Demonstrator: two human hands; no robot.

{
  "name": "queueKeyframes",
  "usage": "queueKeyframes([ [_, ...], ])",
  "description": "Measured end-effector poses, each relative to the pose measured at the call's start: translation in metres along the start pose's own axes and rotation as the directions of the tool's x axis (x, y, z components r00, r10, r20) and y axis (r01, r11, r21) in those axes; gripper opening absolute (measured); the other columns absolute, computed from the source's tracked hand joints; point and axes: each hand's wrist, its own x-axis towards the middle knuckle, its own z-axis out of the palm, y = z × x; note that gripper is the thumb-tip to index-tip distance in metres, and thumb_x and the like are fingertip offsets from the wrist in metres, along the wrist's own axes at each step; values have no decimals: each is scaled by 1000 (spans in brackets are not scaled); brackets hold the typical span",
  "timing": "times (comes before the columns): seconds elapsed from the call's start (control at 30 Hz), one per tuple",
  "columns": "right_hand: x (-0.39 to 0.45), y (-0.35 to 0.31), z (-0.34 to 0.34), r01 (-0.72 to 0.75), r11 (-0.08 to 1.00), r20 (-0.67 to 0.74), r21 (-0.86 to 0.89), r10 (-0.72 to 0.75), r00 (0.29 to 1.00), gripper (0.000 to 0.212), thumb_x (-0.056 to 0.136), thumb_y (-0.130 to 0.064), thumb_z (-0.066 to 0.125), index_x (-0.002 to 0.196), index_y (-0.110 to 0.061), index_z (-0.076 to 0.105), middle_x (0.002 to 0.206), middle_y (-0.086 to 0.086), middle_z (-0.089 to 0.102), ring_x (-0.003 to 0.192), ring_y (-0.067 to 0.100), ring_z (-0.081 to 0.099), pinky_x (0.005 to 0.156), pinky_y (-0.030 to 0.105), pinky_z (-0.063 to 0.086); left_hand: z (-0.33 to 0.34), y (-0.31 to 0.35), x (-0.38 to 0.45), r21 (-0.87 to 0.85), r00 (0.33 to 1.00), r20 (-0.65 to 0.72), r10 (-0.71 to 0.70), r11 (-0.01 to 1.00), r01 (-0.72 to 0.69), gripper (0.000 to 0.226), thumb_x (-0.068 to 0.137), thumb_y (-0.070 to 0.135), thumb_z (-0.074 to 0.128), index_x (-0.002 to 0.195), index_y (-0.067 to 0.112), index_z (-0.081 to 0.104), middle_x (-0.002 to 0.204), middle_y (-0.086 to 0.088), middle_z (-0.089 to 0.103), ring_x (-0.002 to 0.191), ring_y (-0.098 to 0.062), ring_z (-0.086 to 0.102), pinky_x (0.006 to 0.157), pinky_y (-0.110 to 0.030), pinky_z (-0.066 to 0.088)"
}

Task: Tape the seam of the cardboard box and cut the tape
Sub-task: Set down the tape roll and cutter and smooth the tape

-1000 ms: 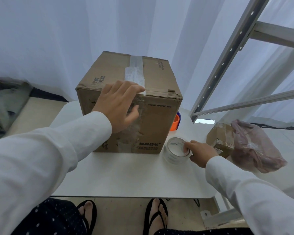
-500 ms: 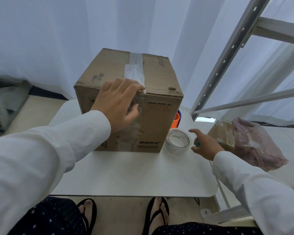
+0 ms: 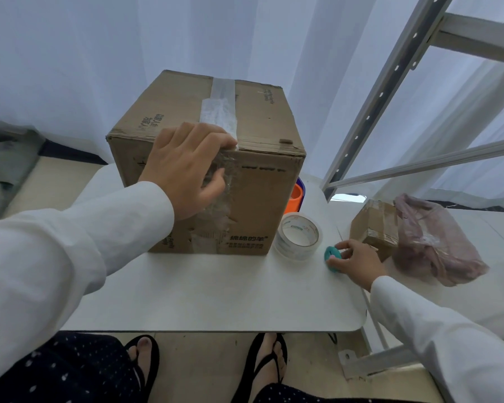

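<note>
A large cardboard box (image 3: 262, 117) stands on the white table (image 3: 216, 295), with a strip of clear tape (image 3: 220, 106) along its top seam and down the front face. My left hand (image 3: 184, 167) lies flat on the box's front top edge, fingers over the tape and thumb on the front. A roll of clear tape (image 3: 298, 235) lies flat on the table just right of the box. To the right of the roll, my right hand (image 3: 358, 261) pinches a small teal round tool (image 3: 331, 254) that touches the tabletop.
An orange and purple object (image 3: 296, 196) sits behind the roll, against the box's right side. A small cardboard box (image 3: 373, 225) and a pink plastic bag (image 3: 431, 239) lie to the right. A metal rack frame (image 3: 390, 82) rises at the right; white curtains hang behind.
My right hand let go of the tape roll, moved right and now pinches the teal tool on the table. The left hand stayed on the box.
</note>
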Motion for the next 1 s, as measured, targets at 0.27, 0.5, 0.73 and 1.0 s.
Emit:
queueKeyframes([
  [0.27, -2, 0, 4, 28, 976, -23, -214, -34, 999, 44, 78, -42, 65, 113, -18, 54, 98, 3, 58, 84, 18, 56, 77, 30, 51, 0, 1, 0, -9, 1000, -12, -1, 1000, 1, 43, 75, 28, 46, 114, 13, 53, 114, -8, 58, 104, -24, 42, 89, -34, 24],
  [0.5, 0, -2, 3, -1, 980, 35, -198, 8, 999, 40, 81, -39, 63, 113, -18, 51, 106, 8, 62, 85, 21, 59, 82, 31, 50, 1, 0, 0, -20, 1000, -24, 19, 1000, -20, 42, 75, 27, 45, 113, 12, 55, 112, -8, 59, 103, -22, 40, 88, -34, 24],
  [0.73, 13, -25, -19, -78, 937, 142, -340, 133, 981, 53, 80, -41, 64, 122, -13, 49, 122, 10, 57, 99, 23, 56, 90, 32, 48, 0, -3, -1, -57, 999, -10, 43, 997, -43, 44, 76, 27, 44, 116, 10, 54, 115, -9, 60, 106, -20, 40, 91, -32, 24],
  [1.0, -10, -110, -60, 235, 971, -291, 35, -215, 932, 40, 91, -40, 45, 119, -11, 52, 121, 12, 59, 107, 27, 55, 86, 35, 42, -27, -42, -15, -139, 972, -135, -193, 975, 174, 57, 79, 35, 42, 129, 9, 36, 127, -20, 48, 119, -26, 30, 108, -51, 16],
])
